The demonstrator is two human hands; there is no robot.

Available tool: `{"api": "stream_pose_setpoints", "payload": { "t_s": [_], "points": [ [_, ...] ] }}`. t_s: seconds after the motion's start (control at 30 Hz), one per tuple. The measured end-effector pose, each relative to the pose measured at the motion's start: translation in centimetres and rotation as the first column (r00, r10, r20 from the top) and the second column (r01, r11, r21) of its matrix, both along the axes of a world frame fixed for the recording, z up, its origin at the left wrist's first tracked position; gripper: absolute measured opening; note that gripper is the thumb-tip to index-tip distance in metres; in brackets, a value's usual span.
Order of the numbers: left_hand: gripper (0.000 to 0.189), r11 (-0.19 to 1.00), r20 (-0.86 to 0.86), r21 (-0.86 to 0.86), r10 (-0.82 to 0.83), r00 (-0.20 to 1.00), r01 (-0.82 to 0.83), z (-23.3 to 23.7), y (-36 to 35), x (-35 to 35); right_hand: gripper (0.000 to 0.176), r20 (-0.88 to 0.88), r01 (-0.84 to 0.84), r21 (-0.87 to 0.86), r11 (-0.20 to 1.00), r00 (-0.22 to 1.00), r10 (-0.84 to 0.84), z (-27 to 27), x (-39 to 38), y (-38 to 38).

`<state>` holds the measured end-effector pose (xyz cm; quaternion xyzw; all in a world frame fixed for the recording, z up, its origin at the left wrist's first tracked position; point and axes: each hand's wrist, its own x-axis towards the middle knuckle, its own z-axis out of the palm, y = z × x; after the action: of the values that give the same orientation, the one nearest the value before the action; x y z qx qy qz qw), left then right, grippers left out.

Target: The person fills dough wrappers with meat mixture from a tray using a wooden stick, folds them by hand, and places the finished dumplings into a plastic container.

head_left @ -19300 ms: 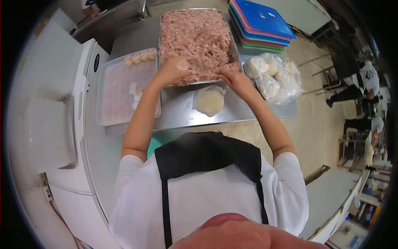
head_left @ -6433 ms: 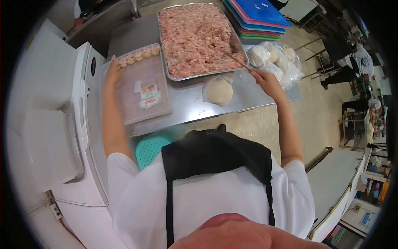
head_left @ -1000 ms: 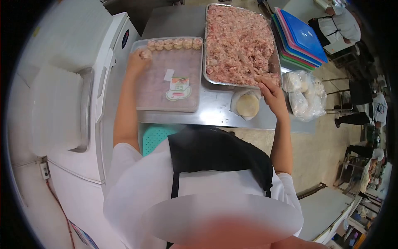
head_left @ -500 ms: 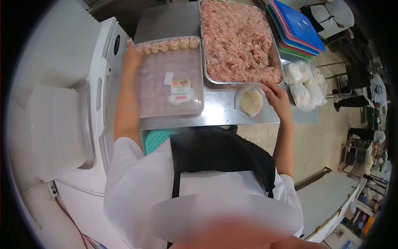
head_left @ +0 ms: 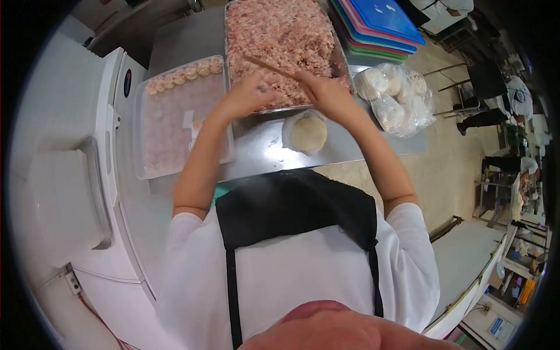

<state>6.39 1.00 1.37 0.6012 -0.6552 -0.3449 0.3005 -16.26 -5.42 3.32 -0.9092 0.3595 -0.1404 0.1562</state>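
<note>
My right hand (head_left: 322, 93) is closed around a thin wooden stick (head_left: 269, 66), which reaches left across the ground meat filling (head_left: 280, 35) in a metal tray (head_left: 340, 65). My left hand (head_left: 248, 96) is over the tray's near left corner, close to the stick. Its fingers are blurred, and whether anything is in them does not show. A round stack of pale dough wrappers (head_left: 309, 133) in plastic sits just below the tray. To the left, a row of filled dumplings (head_left: 185, 74) lines the far side of a clear plastic container (head_left: 141, 125).
Blue, pink and green lids (head_left: 382, 20) are stacked behind the tray on the right. Bagged dough wrappers (head_left: 396, 96) lie on the steel table (head_left: 251, 160). A white refrigerator (head_left: 114, 175) borders the left side. Other people (head_left: 516, 96) are farther off to the right.
My left hand has left the dumpling row and moved right to the meat tray. My right hand has risen from the tray's near edge over the meat, with the stick now visible. The view has shifted.
</note>
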Motion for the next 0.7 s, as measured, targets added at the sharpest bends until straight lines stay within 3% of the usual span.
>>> {"api": "stream_pose_setpoints", "payload": {
  "t_s": [0.07, 0.13, 0.23, 0.27, 0.37, 0.47, 0.57, 0.63, 0.67, 0.7],
  "points": [
    [0.042, 0.995, -0.028, -0.096, 0.007, 1.000, -0.010, -0.6, 0.1, -3.4, 0.019, -0.164, 0.021, -0.151, 0.988, 0.985, -0.046, -1.0, -2.4, -4.2],
    [0.041, 0.996, 0.003, -0.041, -0.079, 0.997, 0.079, -0.8, 0.9, -6.1, 0.018, -0.278, -0.016, -0.324, 0.946, 0.957, -0.079, -1.3, -4.9, -7.9],
    [0.034, 0.991, -0.004, 0.035, -0.132, 0.991, 0.132, -3.2, 1.6, -9.9, 0.017, -0.389, -0.076, -0.368, 0.927, 0.918, -0.079, -1.0, -7.3, -10.3],
    [0.032, 0.989, -0.017, 0.058, -0.135, 0.991, 0.135, -4.5, 1.9, -10.9, 0.017, -0.369, -0.145, -0.367, 0.919, 0.929, 0.000, -1.6, -7.3, -10.0],
    [0.029, 0.964, 0.220, -0.173, -0.164, 0.962, 0.204, -9.1, 2.8, -12.8, 0.015, -0.349, -0.333, -0.378, 0.864, 0.916, 0.200, -3.3, -6.2, -7.2],
    [0.029, 0.951, 0.252, -0.310, 0.087, 0.964, -0.004, -9.2, 4.1, -14.6, 0.012, -0.388, -0.408, -0.407, 0.817, 0.887, 0.250, -3.1, -6.5, -7.5],
    [0.023, 0.962, 0.176, -0.259, 0.137, 0.975, -0.088, -10.3, 4.1, -14.2, 0.011, -0.363, -0.334, -0.465, 0.820, 0.916, 0.168, -1.0, -8.6, -12.6],
    [0.020, 0.979, 0.009, -0.104, 0.177, 0.984, -0.175, -9.4, 3.9, -14.0, 0.012, -0.338, -0.295, -0.519, 0.802, 0.933, 0.125, -0.3, -9.6, -14.9],
    [0.019, 0.978, -0.071, -0.020, 0.204, 0.976, -0.206, -9.0, 4.2, -14.0, 0.012, -0.317, -0.322, -0.511, 0.797, 0.933, 0.174, -1.0, -9.6, -15.0],
    [0.019, 0.967, -0.131, -0.060, 0.238, 0.962, -0.247, -8.8, 4.5, -14.1, 0.012, -0.289, -0.343, -0.507, 0.790, 0.932, 0.219, -2.2, -9.4, -14.9]
  ]
}}
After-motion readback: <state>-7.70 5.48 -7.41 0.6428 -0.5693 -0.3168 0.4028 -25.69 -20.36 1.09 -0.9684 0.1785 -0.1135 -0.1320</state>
